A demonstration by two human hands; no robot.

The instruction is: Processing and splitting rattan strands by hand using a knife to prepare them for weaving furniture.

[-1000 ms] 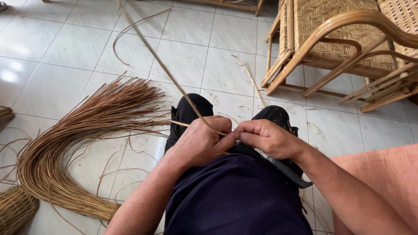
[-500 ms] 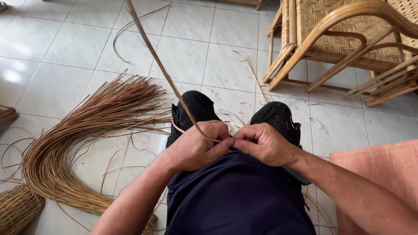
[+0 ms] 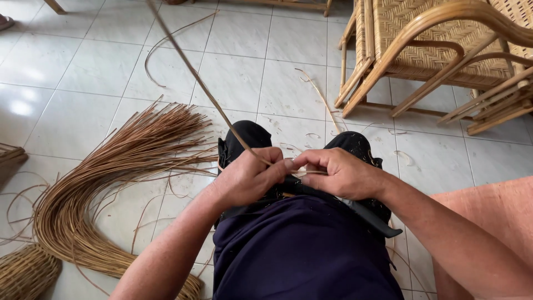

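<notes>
My left hand (image 3: 249, 176) and my right hand (image 3: 340, 172) meet over my lap, both pinching one long thin rattan strip (image 3: 194, 75). The strip runs from my fingers up and to the left, past the top edge of the view. A dark knife (image 3: 366, 214) lies across my lap under my right hand; I cannot tell whether the hand also grips its handle. I sit with dark trousers (image 3: 300, 250) and knees bent over a tiled floor.
A big curved bundle of rattan strips (image 3: 111, 183) lies on the floor at my left. A woven basket (image 3: 25, 272) sits at the bottom left. Rattan chairs (image 3: 438, 50) stand at the upper right. Loose strips and shavings (image 3: 319, 94) lie on the tiles. A pink cushion (image 3: 499, 211) is at right.
My hands have stayed together over my lap, fingers shifting slightly along the strip. The view has tilted a little, so the strip's far end swings leftward.
</notes>
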